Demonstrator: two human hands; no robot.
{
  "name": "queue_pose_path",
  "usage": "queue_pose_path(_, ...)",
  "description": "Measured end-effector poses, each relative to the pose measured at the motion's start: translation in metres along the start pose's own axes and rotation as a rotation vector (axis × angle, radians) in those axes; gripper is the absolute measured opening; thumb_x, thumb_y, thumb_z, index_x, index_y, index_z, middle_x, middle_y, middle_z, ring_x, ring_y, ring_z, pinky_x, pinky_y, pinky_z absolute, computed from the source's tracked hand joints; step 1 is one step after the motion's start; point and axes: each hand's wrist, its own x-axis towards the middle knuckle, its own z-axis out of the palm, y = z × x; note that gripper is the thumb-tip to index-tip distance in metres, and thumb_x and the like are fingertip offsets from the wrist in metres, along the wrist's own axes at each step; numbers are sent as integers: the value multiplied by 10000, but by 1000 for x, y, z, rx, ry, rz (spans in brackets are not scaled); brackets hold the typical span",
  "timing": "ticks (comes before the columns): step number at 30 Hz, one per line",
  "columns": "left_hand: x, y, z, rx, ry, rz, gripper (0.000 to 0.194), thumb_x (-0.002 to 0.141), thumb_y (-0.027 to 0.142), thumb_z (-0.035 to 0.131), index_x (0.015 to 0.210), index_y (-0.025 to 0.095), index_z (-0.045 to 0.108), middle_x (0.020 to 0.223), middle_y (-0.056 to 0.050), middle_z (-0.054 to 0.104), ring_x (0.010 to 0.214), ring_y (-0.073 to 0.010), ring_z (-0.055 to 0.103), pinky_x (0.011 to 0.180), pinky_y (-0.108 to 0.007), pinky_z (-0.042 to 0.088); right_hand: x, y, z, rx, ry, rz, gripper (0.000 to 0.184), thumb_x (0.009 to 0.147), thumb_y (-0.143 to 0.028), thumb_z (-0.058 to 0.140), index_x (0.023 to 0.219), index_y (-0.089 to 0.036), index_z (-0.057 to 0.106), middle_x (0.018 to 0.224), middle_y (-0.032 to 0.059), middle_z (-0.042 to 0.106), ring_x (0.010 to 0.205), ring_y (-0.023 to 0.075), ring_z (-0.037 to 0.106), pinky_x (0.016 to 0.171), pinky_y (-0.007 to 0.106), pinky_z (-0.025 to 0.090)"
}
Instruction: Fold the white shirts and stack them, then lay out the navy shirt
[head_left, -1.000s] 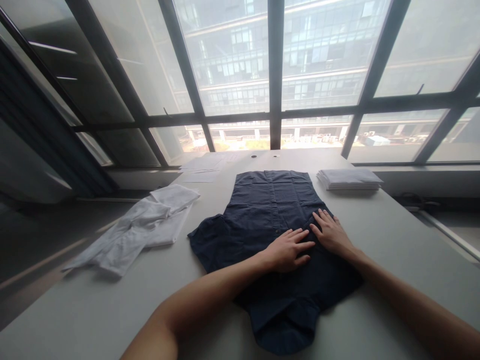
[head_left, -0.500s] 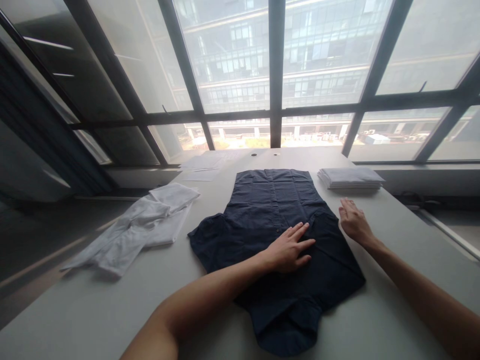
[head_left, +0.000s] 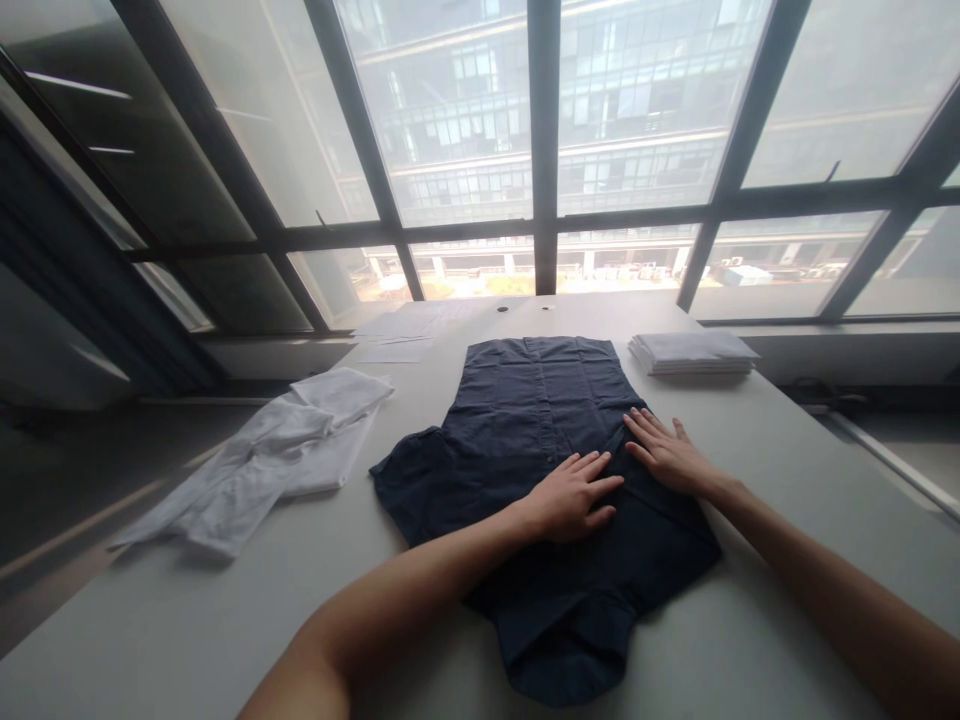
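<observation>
A dark navy shirt (head_left: 510, 420) lies spread on the white table (head_left: 420, 640), its hem toward the window and its collar end toward me. A line of buttons runs down its middle. My left hand (head_left: 574, 497) rests flat on the middle of the shirt, fingers spread. On the shirt's right edge, near the sleeve, my right hand (head_left: 667, 450) lies flat with its fingers stretched out. Neither hand grips the cloth.
Crumpled white clothing (head_left: 277, 450) lies on the table's left side, partly over its edge. A stack of folded white cloth (head_left: 694, 353) sits at the back right. White paper sheets (head_left: 397, 335) lie at the back left. Large windows (head_left: 450, 110) stand behind the table.
My right hand has moved left from beside the shirt onto its right edge, and its fingers have spread. My left hand has stayed on the shirt. The view has shifted slightly.
</observation>
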Motion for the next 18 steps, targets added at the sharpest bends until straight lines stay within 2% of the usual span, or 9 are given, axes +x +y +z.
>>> queue_pose_path(4, 0, 0, 0, 5, -7, 4, 545, 1028, 461, 489, 1521, 230, 470, 1671, -132, 248, 1538, -305, 241, 1241, -493, 236, 1, 5, 0, 47, 65, 43, 591, 1056, -448, 253, 1573, -191, 378, 1649, 121, 303, 1545, 290, 224, 1203, 659, 168)
queue_pose_path(9, 0, -1, 1, 14, -4, 6, 547, 1027, 463, 490, 1524, 235, 466, 1673, -130, 245, 1538, -308, 239, 1242, -491, 234, 2, 2, -1, 108, 343, -49, 558, 1060, -438, 280, 1527, -189, 456, 1613, 145, 382, 1520, 292, 297, 1204, 613, 247)
queue_pose_path(11, 0, 0, 1, 18, -3, 4, 548, 1027, 464, 490, 1525, 237, 464, 1672, -129, 250, 1537, -308, 241, 1243, -493, 233, 1, -4, -1, 136, 388, -100, 559, 1061, -435, 281, 1549, -201, 424, 1626, 129, 364, 1526, 279, 284, 1210, 573, 273)
queue_pose_path(14, 0, 0, 1, 20, 0, 4, 548, 1029, 466, 489, 1525, 235, 465, 1668, -134, 261, 1534, -311, 249, 1243, -494, 233, -1, -14, 3, 123, 301, -152, 570, 1053, -435, 310, 1569, -208, 392, 1649, 107, 316, 1539, 280, 244, 1224, 563, 253)
queue_pose_path(18, 0, 1, 0, 21, -2, 6, 542, 1031, 463, 485, 1524, 238, 463, 1667, -130, 266, 1534, -308, 252, 1241, -496, 238, 0, -19, 7, 80, 131, -139, 582, 1033, -443, 361, 1545, -178, 439, 1639, 123, 325, 1538, 296, 241, 1233, 573, 211)
